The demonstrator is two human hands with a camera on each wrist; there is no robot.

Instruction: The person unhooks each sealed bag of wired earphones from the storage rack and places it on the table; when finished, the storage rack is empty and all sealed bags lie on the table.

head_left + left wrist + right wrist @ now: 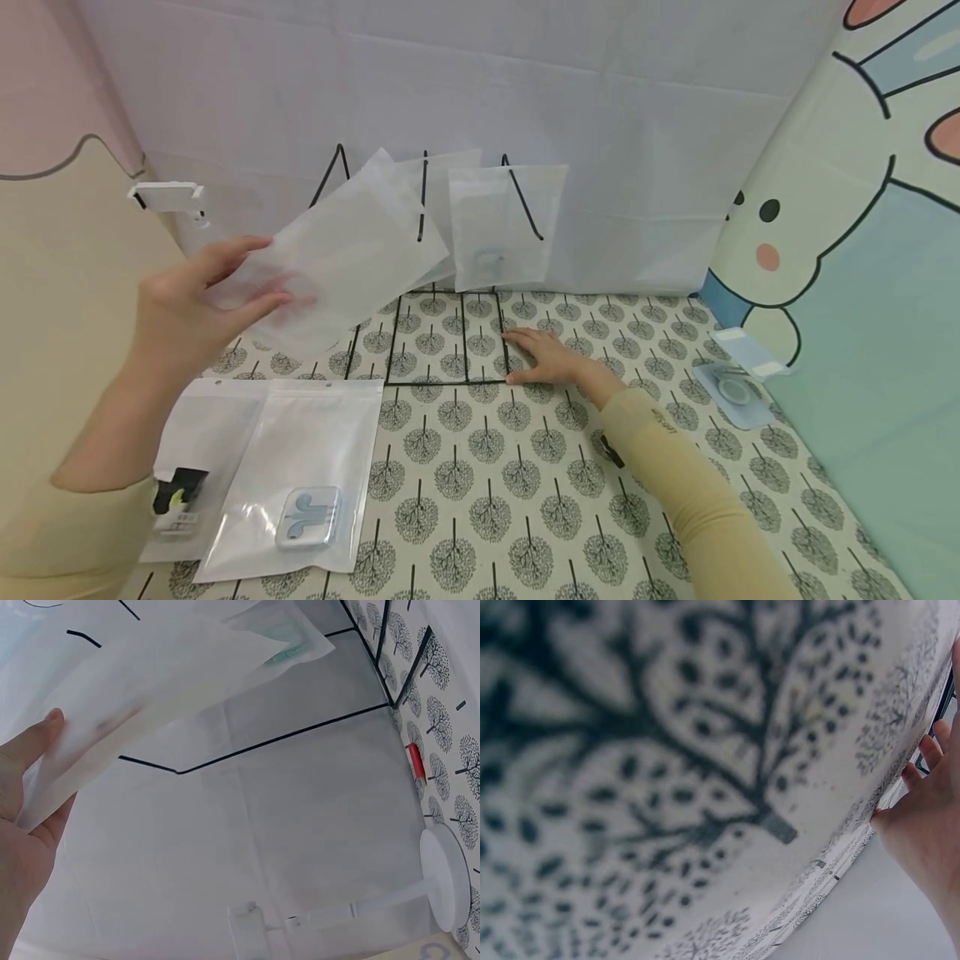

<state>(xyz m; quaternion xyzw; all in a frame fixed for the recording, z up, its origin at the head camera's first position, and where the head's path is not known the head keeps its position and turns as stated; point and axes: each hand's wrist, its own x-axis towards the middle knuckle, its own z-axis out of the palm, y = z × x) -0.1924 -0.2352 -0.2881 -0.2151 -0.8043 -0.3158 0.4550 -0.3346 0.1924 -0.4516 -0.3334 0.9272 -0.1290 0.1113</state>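
Observation:
My left hand [187,304] is raised and pinches a translucent white zip bag [352,250] between thumb and fingers. The bag tilts up to the right, beside the left and middle prongs of a black wire rack [429,383]. More than one layer shows at its upper corner; I cannot tell whether it is a second bag. Another bag [510,225], with something pale blue inside, hangs on the right prong. Behind the held one, a further bag [457,179] is partly hidden at the middle prong. My right hand [551,358] rests low on the patterned cloth, fingertips at the rack base's right edge.
At the front left lie a bag with boxed earphones [309,518] and a bag with a black and green item [178,500]. A white phone stand [168,197] is at the left, another stand [738,387] at the right. Printed curtains [862,333] enclose the table.

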